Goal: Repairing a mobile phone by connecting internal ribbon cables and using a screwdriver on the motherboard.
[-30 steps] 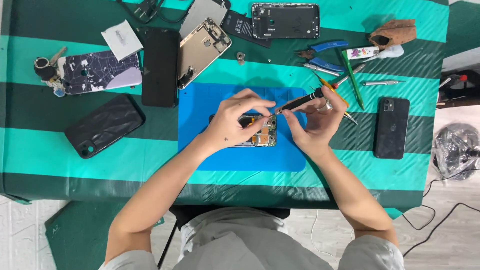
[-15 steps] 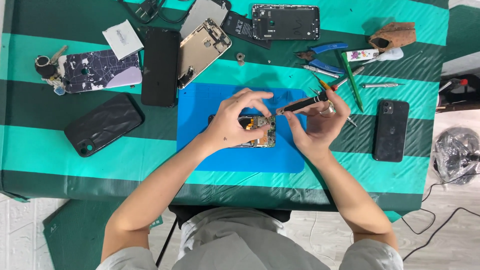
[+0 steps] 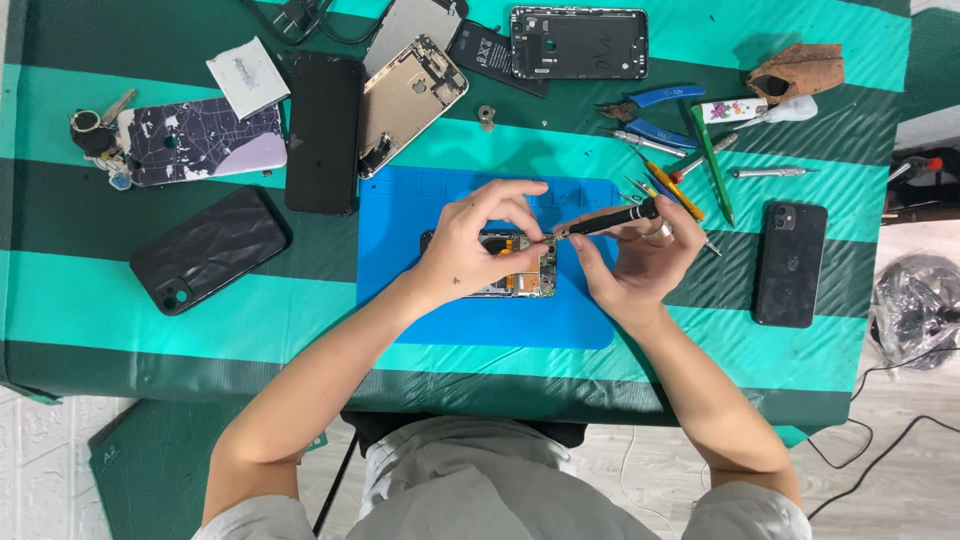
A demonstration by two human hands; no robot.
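- Your right hand (image 3: 640, 262) is pinched shut on a black screwdriver (image 3: 612, 221), its tip on the open phone (image 3: 518, 270).
- Your left hand (image 3: 470, 245) steadies that phone, fingertips (image 3: 532, 190) closed over its top edge, just beside the tip.
- The phone lies on the blue mat (image 3: 480, 320) under both hands.
- Beyond the screwdriver's handle lie pliers (image 3: 655, 98) and loose tools.
- Right of your right hand: a black phone (image 3: 790, 263).

A plain blue mat (image 3: 470, 320) is lying on a cloth (image 3: 120, 300) striped teal and dark green — one phone case (image 3: 200, 140) showing purple-and-black map lines.
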